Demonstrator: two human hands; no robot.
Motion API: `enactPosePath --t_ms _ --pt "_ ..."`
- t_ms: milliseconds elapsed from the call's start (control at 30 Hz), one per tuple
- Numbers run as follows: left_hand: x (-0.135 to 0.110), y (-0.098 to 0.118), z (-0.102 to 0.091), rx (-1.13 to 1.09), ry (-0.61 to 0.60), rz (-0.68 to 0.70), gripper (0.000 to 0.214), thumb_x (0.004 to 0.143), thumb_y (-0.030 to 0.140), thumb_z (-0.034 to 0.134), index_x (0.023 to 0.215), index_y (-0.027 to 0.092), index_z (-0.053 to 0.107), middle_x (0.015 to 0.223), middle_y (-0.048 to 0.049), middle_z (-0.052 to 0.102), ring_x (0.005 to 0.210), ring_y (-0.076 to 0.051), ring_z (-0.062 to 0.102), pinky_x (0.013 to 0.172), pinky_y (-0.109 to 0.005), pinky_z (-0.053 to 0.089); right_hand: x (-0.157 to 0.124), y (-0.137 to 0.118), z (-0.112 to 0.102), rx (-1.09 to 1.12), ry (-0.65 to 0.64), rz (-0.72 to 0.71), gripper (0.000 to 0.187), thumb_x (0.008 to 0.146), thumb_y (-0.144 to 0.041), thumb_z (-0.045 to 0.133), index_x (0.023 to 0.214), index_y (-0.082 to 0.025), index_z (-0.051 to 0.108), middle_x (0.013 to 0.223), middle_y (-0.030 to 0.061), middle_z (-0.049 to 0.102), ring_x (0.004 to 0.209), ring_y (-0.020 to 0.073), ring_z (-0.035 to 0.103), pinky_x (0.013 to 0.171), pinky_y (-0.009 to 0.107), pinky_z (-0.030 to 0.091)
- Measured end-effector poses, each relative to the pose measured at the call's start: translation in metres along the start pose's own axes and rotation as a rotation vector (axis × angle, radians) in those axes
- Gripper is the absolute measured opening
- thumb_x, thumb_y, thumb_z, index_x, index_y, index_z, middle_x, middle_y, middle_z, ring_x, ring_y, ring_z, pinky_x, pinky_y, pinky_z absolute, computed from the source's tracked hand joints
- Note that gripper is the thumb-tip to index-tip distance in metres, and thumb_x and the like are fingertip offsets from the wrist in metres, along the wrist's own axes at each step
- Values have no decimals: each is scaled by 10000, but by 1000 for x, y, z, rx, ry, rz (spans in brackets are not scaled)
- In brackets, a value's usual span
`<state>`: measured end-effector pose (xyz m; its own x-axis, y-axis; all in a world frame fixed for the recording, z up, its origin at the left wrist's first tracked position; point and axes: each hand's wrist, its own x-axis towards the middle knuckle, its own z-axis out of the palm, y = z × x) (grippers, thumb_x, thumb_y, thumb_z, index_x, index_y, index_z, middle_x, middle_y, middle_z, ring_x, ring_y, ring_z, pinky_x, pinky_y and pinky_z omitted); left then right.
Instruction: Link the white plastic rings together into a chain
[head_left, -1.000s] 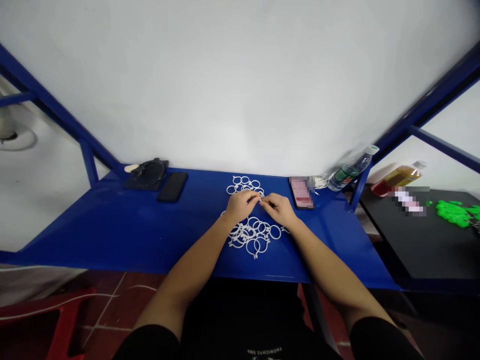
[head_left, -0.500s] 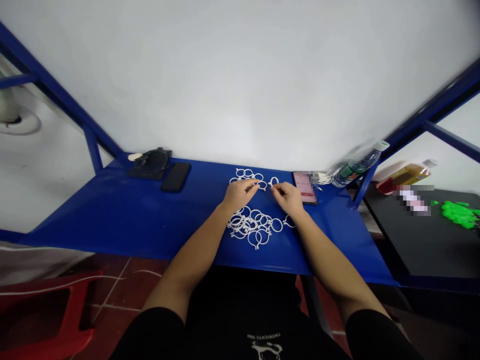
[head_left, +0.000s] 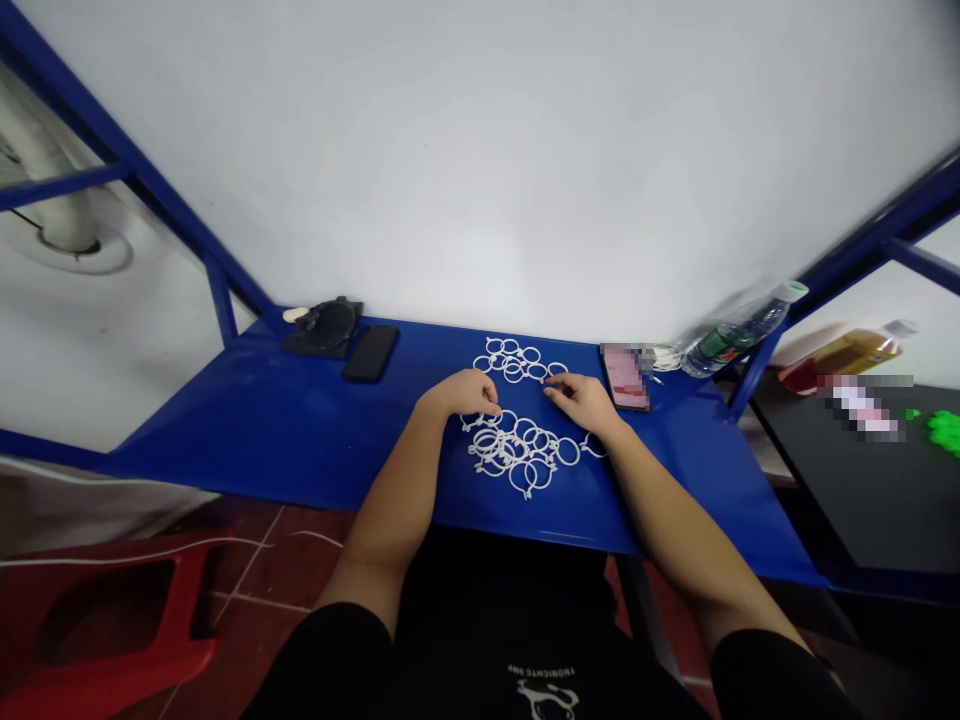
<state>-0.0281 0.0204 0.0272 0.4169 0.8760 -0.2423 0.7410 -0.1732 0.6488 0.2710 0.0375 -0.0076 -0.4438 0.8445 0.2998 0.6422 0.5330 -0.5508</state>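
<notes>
Blue worktop (head_left: pixel 262 430) up against a pale wall (head_left: pixel 480 160), blue metal frame (head_left: pixel 180 215) sloping up at both ends, red tiled floor (head_left: pixel 262 560) below. From my seat on the head feed:

Left hand (head_left: pixel 470 391): palm down, fingers curled, tips at the rear left edge of the front pile of white rings (head_left: pixel 514 455). Thumb and forefinger look close together; I can't tell from here whether they have hold of a ring.

Right hand (head_left: pixel 585 398): partly open, fingers loosely bent, small gap between thumb and forefinger, nothing I can see gripped. Tips are just beside the end ring (head_left: pixel 557 363) of the rear group; contact I can't confirm.

Rings are in two lots, all with little tabs. Front pile is overlapping and tangled, between the forearms, nearer the person. Rear group of white rings (head_left: pixel 519 355) is looser, toward the wall, beyond both hands. One more ring (head_left: pixel 593 450) sits right of the pile, partly behind the right wrist.

Left of the rings I have a dark phone (head_left: pixel 371 354) lying flat, with a crumpled black item (head_left: pixel 330 325) beside it. Right side: lit phone (head_left: pixel 626 375), white cable (head_left: pixel 666 357), clear bottle (head_left: pixel 739 335) tilted over. Red stool (head_left: pixel 187 640) at lower left.
</notes>
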Motion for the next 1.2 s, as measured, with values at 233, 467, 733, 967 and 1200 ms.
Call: enactPosePath --t_ms 233,467,733,967,1200 --pt "4 26 20 168 107 53 106 772 212 675 805 213 775 825 -32 773 710 -171 656 642 -282 425 -1 -9 2 26 3 -54 245 958 -393 666 1071 -205 776 777 27 754 645 179 666 654 304 488" --pt "10 31 28 128 317 109 136 883 229 640 843 214 770 807 -37 747 725 -181 642 672 -293 439 -4 -17 4 60 -23 -113 228 972 -374 665 1103 -214 763 760 10 728 649 166 650 659 293 490" --pt "22 35 45 -118 588 398 152 970 241 638 1016 211 780 964 -35 784 803 -147 684 757 -268 506 -6 -26 6 45 -20 -216 217 1005 -375 639 1110 -224 753 857 42 749 718 176 665 688 291 480" --pt "20 41 50 -127 590 469 167 981 225 625 1064 210 770 972 -33 773 777 -131 666 747 -263 506 -7 -24 5 17 121 -234 186 1005 -328 618 1083 -221 748 803 37 726 702 179 664 680 290 482" --pt "20 37 49 -39 552 476 134 957 210 632 927 192 761 845 -15 714 739 -129 613 722 -260 459 -8 -28 2 17 134 -186 220 1039 -343 575 1114 -229 748 899 63 773 798 200 715 743 301 526"
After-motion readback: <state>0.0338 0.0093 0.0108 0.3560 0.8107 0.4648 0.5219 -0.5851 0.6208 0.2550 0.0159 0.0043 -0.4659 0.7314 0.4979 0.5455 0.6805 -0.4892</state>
